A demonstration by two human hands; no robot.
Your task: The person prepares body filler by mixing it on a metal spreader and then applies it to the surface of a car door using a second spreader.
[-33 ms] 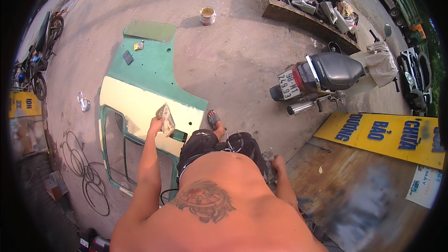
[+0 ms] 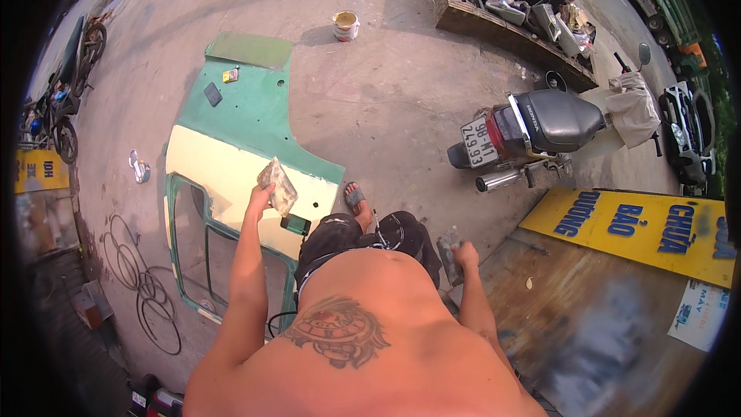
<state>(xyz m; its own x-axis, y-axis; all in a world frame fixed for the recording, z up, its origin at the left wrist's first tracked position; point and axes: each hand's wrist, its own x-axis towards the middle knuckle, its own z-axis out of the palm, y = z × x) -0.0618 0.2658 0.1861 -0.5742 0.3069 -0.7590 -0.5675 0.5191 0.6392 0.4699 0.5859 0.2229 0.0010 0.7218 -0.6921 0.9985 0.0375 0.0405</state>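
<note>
My left hand (image 2: 261,199) is closed on a flat board (image 2: 279,187) smeared with cream and brownish paste, tilted above the car body panel (image 2: 239,156). That panel is green and cream with a framed window opening, and lies flat on the ground to the left of my legs. My right hand (image 2: 466,253) is out beside my right thigh, closed on a grey flat slab (image 2: 449,259) with a rough, stained surface; its exact kind is unclear. A dark phone (image 2: 213,93) and a small yellow packet (image 2: 231,75) rest on the green part.
A paste-filled bucket (image 2: 346,26) stands beyond the panel. To the right is a parked motorbike (image 2: 557,117), with a yellow sign (image 2: 617,224) and a worn board (image 2: 571,293) nearer me. Looped hoses (image 2: 147,293) and a white can (image 2: 140,167) lie left.
My right hand and the grey slab have moved slightly up and outward from my thigh. My left hand and the paste board have risen a little away from me.
</note>
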